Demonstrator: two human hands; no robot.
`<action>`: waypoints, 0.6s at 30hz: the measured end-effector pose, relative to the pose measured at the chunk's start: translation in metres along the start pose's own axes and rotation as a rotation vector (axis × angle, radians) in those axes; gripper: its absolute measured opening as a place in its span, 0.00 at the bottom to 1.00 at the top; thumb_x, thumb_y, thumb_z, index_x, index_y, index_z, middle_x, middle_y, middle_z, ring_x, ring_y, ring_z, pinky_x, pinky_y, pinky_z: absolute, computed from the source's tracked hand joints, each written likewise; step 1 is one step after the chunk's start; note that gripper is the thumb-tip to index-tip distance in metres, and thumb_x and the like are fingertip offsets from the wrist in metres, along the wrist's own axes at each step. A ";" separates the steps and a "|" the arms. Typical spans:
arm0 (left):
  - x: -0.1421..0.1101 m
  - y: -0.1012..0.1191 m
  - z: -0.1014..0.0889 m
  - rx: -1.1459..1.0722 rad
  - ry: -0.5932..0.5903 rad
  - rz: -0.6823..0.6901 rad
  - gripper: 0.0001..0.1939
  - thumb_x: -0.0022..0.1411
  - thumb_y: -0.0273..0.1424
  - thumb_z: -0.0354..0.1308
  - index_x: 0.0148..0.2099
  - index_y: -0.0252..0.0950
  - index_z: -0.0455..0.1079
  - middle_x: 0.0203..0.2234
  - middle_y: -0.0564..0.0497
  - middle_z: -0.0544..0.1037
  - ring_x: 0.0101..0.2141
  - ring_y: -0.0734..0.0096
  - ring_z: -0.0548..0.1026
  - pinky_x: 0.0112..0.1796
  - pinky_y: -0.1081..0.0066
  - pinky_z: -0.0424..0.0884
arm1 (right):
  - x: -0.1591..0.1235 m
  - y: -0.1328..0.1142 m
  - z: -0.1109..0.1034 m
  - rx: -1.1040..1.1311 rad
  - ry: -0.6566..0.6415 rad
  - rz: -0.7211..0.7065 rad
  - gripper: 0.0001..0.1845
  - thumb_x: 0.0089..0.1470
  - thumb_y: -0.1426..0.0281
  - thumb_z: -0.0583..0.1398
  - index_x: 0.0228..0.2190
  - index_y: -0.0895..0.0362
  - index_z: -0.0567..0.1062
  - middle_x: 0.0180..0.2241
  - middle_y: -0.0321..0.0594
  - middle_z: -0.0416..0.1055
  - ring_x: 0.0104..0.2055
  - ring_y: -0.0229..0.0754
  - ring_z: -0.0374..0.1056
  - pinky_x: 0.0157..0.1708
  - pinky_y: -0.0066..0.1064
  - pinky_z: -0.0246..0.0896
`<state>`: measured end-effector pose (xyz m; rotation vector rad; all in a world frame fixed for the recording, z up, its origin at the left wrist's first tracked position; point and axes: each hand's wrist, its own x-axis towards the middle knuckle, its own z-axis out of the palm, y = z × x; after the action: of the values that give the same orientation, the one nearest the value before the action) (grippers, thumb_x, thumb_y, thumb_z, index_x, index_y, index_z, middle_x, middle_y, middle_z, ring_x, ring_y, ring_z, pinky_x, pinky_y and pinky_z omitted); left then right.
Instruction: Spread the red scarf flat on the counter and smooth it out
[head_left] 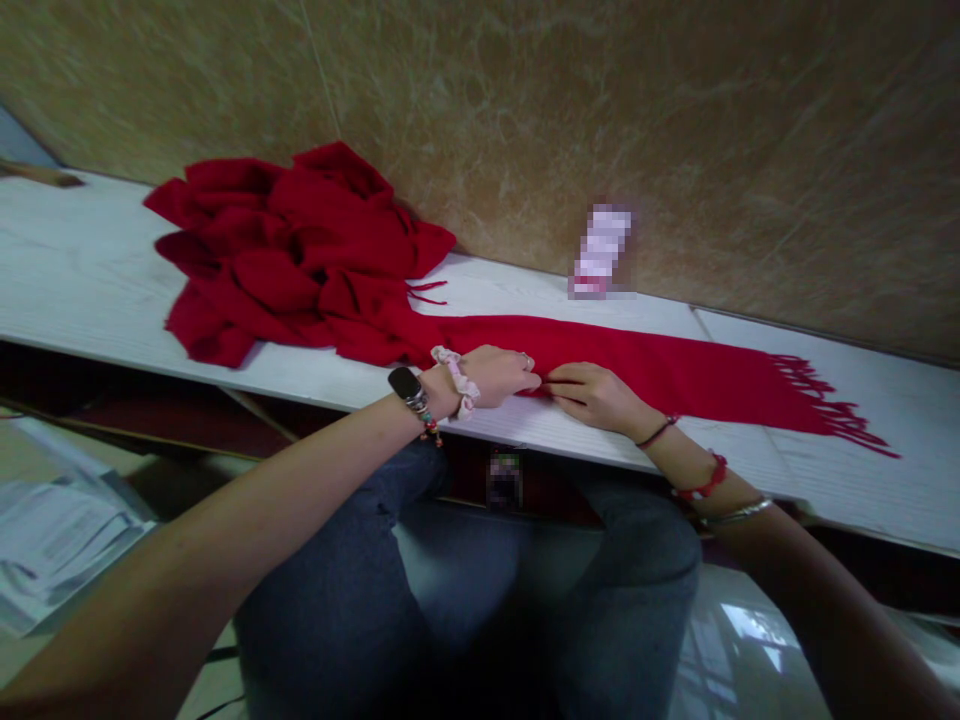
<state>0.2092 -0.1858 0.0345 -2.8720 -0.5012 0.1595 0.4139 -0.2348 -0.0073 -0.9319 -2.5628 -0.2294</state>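
A red scarf (690, 375) lies along the white tabletop, its right part flat and narrow with a fringe at the right end. The left part is bunched up in a loose heap against the wall. My left hand (499, 375) is closed on the scarf's near edge, wearing a ring, with a scrunchie and a dark band at the wrist. Close beside it, fingertips almost meeting, my right hand (596, 395) pinches the same edge. Several bracelets circle the right wrist and forearm. The fabric between the fingers is mostly hidden.
A brown marbled wall (525, 130) rises right behind the narrow white tabletop (67, 265). A blurred-out pale item (602, 245) stands against it. A wooden stick (41, 174) lies at the far left. Papers in a white container (64, 540) sit low on the left.
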 end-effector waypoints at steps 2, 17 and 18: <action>-0.001 -0.003 0.002 -0.040 -0.021 0.012 0.14 0.57 0.22 0.46 0.43 0.40 0.67 0.37 0.48 0.71 0.33 0.69 0.70 0.26 0.71 0.60 | 0.000 0.000 0.000 0.016 0.003 0.009 0.13 0.54 0.71 0.52 0.35 0.57 0.76 0.38 0.45 0.72 0.41 0.43 0.67 0.41 0.39 0.65; -0.003 -0.002 -0.004 -0.133 -0.064 -0.015 0.16 0.54 0.19 0.46 0.41 0.39 0.67 0.35 0.48 0.71 0.33 0.69 0.68 0.28 0.71 0.61 | 0.000 -0.001 -0.002 -0.035 0.009 -0.020 0.13 0.55 0.71 0.51 0.33 0.57 0.75 0.34 0.44 0.73 0.36 0.42 0.67 0.37 0.37 0.64; -0.003 -0.001 -0.004 -0.151 -0.068 -0.019 0.16 0.54 0.19 0.46 0.42 0.40 0.66 0.36 0.49 0.71 0.33 0.69 0.68 0.28 0.71 0.61 | 0.000 -0.002 -0.002 -0.036 0.007 -0.020 0.13 0.55 0.71 0.51 0.33 0.57 0.75 0.34 0.44 0.73 0.36 0.42 0.67 0.37 0.37 0.64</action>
<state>0.2063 -0.1864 0.0390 -3.0162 -0.5760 0.2257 0.4134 -0.2367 -0.0060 -0.9168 -2.5704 -0.2847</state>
